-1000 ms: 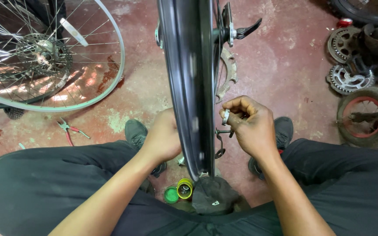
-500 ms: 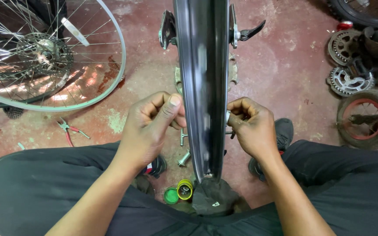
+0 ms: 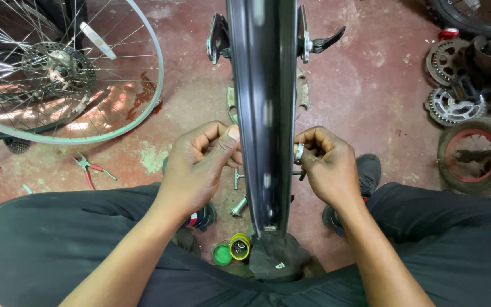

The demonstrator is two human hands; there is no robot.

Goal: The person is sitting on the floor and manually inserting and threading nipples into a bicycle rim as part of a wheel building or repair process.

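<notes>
Since one second earlier: left hand [image 3: 203, 165] raised from low beside the tyre to hub height, wheel turned square-on to the camera. Nearest, dark-trousered knees framing a black cap-like object [image 3: 277, 261] under the tyre, with a small yellow container [image 3: 239, 246] and green lid [image 3: 221, 254] just beside it on the floor. Between the knees, upright bicycle wheel [image 3: 263, 108], seen edge-on, black tyre running from the lap up out of view. Left hand curled closed against the wheel's left side, thumb pressed to the tyre wall, fingers hidden behind; grasped part not discernible. Right hand [image 3: 328, 167] closed at the wheel's right side, fingertips pinching a small silvery ring-shaped fitting [image 3: 299, 152] touching the tyre edge. Loose bolts [image 3: 238, 206] on the floor below the left hand. Farther off, red-handled pliers [image 3: 89, 169] on the worn red floor [image 3: 370, 85] at left. Beyond, spoked wheel with disc rotor [image 3: 58, 68] lying flat at upper left. At far right, chainrings [image 3: 449, 79] and a small red-rimmed wheel [image 3: 475, 153], well apart from both hands.
</notes>
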